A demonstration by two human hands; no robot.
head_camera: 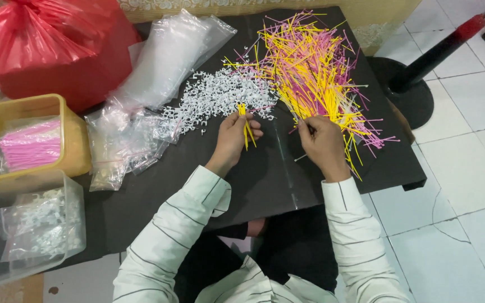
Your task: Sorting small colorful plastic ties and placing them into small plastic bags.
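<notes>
My left hand (236,139) holds a small bunch of yellow plastic sticks (247,127) upright over the black table (209,185). My right hand (322,143) reaches into the near edge of a large loose pile of yellow and pink sticks (310,67), its fingers pinched on a stick there. A heap of small white plastic clips (220,95) lies just beyond my left hand. Both sleeves are white with thin dark stripes.
Clear plastic bags (141,112) lie at the table's left. A yellow bin (68,132) holds a bag of pink sticks, and a clear bin (71,224) holds bagged white clips. A red bag (51,45) stands at back left. A black stand (411,84) rises from the tiled floor.
</notes>
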